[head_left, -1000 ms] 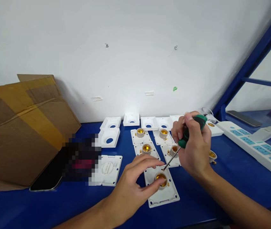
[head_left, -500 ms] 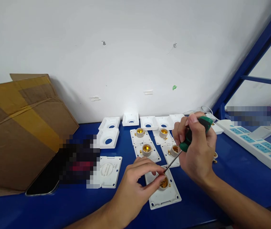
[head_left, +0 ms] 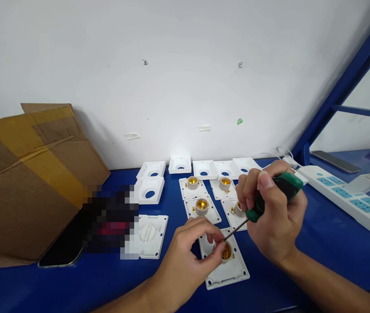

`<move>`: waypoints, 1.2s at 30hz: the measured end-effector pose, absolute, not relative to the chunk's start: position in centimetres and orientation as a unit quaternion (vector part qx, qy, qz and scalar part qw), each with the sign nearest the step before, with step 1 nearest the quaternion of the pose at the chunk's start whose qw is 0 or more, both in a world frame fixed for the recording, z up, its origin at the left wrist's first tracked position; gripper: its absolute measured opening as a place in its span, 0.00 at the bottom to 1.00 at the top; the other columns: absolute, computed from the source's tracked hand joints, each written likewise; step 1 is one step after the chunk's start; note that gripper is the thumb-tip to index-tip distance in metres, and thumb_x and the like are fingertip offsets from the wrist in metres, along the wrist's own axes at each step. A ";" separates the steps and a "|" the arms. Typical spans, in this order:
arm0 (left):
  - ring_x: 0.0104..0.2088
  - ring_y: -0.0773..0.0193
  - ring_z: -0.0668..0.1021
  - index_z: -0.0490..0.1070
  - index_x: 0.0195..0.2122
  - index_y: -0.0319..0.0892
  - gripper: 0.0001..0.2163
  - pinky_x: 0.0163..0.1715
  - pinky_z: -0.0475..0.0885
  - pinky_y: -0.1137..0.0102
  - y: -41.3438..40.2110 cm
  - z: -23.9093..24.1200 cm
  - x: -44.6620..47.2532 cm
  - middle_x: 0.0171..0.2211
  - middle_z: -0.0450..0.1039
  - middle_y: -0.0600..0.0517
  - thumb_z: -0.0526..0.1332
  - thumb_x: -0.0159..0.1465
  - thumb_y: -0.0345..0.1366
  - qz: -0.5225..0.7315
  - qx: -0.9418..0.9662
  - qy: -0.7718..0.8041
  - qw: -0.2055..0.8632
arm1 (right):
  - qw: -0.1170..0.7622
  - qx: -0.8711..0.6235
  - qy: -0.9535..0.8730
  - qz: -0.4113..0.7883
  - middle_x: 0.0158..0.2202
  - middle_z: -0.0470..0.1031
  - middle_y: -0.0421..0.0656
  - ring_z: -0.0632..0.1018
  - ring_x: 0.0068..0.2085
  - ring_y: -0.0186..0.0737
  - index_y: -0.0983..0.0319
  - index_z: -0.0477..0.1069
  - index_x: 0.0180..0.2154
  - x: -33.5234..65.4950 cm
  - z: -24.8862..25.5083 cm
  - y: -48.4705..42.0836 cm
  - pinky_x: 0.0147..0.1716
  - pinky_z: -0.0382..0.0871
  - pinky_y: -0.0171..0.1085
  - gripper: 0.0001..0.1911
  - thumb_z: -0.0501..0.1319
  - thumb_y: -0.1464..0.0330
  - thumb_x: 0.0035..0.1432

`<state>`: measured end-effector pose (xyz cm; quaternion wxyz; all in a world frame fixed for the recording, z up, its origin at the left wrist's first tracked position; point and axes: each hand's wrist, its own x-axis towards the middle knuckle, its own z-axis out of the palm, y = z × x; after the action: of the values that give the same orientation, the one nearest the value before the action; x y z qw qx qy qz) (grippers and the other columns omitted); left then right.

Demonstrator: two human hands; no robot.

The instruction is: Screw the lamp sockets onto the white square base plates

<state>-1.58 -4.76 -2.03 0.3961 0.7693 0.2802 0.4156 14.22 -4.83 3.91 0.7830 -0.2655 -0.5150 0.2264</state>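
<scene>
Screwdriver (head_left: pixel 254 213) tipped lower, blue tabletop (head_left: pixel 107 287), white wall (head_left: pixel 185 87), cardboard box (head_left: pixel 25 208)

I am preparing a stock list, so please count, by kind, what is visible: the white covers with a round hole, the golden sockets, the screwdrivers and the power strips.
White covers with a round hole: 6
Golden sockets: 5
Screwdriver: 1
Power strip: 1
Total: 13
The right hand may hide more.
</scene>
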 end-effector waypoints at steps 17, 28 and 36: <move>0.34 0.61 0.80 0.74 0.33 0.43 0.07 0.38 0.73 0.69 -5.0 -2.6 -1.7 0.31 0.78 0.55 0.64 0.61 0.23 0.411 0.784 0.318 0.340 | 0.545 -0.286 -0.727 0.303 0.29 0.70 0.33 0.73 0.28 0.34 0.51 0.66 0.51 16.2 4.3 -6.0 0.27 0.68 0.35 0.21 0.67 0.76 0.61; 0.40 0.59 0.80 0.70 0.31 0.44 0.08 0.44 0.73 0.67 -4.4 -2.4 -1.6 0.33 0.76 0.55 0.63 0.64 0.24 0.381 0.787 0.308 0.376 | 0.334 -0.369 -0.787 0.364 0.35 0.74 0.36 0.71 0.30 0.34 0.53 0.65 0.46 17.7 7.0 -5.0 0.22 0.62 0.32 0.16 0.70 0.67 0.63; 0.34 0.64 0.77 0.72 0.34 0.43 0.06 0.38 0.72 0.71 -4.5 -2.4 -1.9 0.31 0.73 0.54 0.62 0.68 0.26 0.382 0.787 0.306 0.376 | 0.404 -0.366 -0.757 0.360 0.33 0.75 0.36 0.73 0.29 0.33 0.56 0.68 0.45 18.6 4.8 -4.8 0.26 0.68 0.33 0.16 0.72 0.69 0.62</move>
<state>-1.93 -4.55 -2.41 0.3762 0.7867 0.3058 0.3822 18.59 -4.81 4.76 0.4042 -0.3659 -0.7572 0.3597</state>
